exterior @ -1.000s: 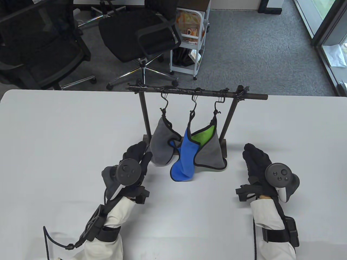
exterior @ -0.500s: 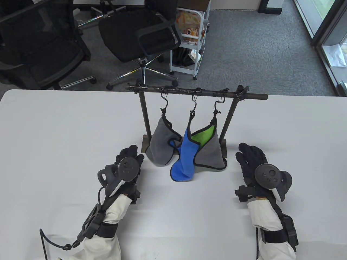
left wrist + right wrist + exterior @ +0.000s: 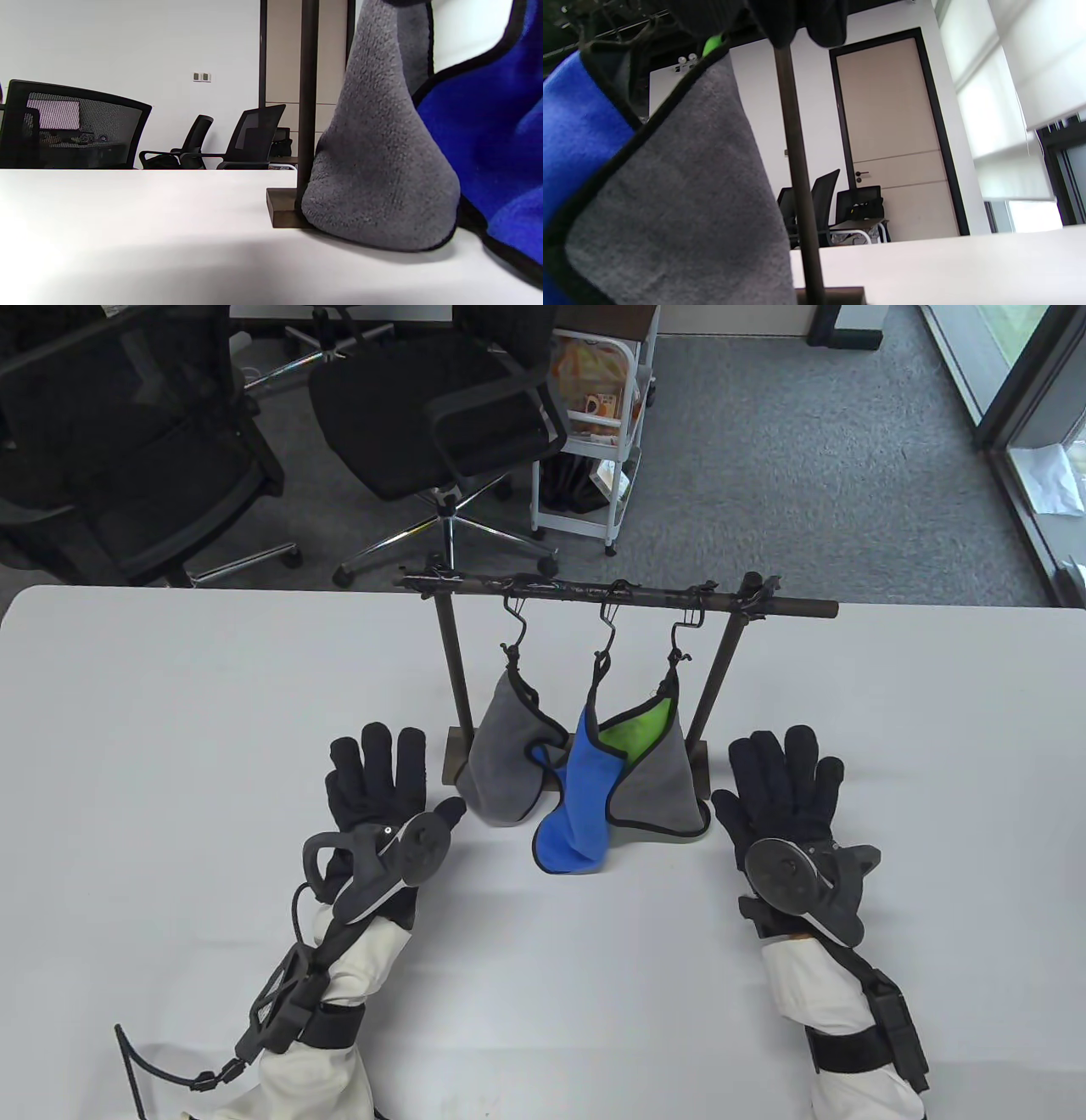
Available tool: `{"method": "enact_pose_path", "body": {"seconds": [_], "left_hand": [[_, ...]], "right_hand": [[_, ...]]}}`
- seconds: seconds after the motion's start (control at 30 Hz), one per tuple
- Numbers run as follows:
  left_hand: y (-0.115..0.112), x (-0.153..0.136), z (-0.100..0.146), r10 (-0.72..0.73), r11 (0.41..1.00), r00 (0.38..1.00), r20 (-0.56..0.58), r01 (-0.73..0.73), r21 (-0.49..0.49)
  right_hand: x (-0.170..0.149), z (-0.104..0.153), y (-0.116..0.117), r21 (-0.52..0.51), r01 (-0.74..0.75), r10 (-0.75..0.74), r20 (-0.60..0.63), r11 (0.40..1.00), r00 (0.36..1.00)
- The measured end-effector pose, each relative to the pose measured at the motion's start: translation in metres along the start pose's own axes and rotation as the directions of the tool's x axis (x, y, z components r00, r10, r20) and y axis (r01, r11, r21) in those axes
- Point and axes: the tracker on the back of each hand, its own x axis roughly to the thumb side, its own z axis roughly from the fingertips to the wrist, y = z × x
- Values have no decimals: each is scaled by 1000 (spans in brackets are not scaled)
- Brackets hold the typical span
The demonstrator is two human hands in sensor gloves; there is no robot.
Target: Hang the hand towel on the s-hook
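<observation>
A dark rack (image 3: pixel 619 595) stands on the white table (image 3: pixel 170 712) with three s-hooks (image 3: pixel 516 626) on its bar. A grey towel (image 3: pixel 505 768) hangs from the left hook, a blue towel (image 3: pixel 581 806) from the middle one, and a grey-and-green towel (image 3: pixel 653 780) from the right one. My left hand (image 3: pixel 377 780) lies flat on the table left of the rack, fingers spread and holding nothing. My right hand (image 3: pixel 785 785) lies flat to the right of the rack, also empty. The left wrist view shows the grey towel (image 3: pixel 382 178) and blue towel (image 3: pixel 500 148) close up.
The rack's wooden base (image 3: pixel 282 207) and left post (image 3: pixel 307 97) stand just ahead of my left hand; the right post (image 3: pixel 797 178) is ahead of my right hand. Office chairs (image 3: pixel 441 415) and a white cart (image 3: pixel 594 432) stand beyond the table's far edge.
Both hands have turned palm down and spread their fingers flat on the table, each moving slightly forward beside the rack. The towels have not moved.
</observation>
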Motion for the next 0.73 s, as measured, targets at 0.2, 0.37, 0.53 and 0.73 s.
{"method": "enact_pose_path", "body": {"seconds": [0.2, 0.37, 0.53, 0.73], "left_hand": [[-5, 1, -1, -31, 998, 999, 33, 33, -47], [-11, 1, -1, -56, 996, 998, 37, 59, -69], [-14, 0, -1, -79, 993, 996, 33, 82, -84], [-14, -1, -1, -77, 993, 997, 29, 79, -86]], "right_hand": [[1, 1, 2, 18, -123, 123, 26, 992, 992], [-3, 1, 6, 44, -182, 181, 25, 982, 983], [-5, 1, 8, 52, -169, 169, 16, 984, 986], [-4, 1, 7, 58, -175, 174, 19, 983, 985]]}}
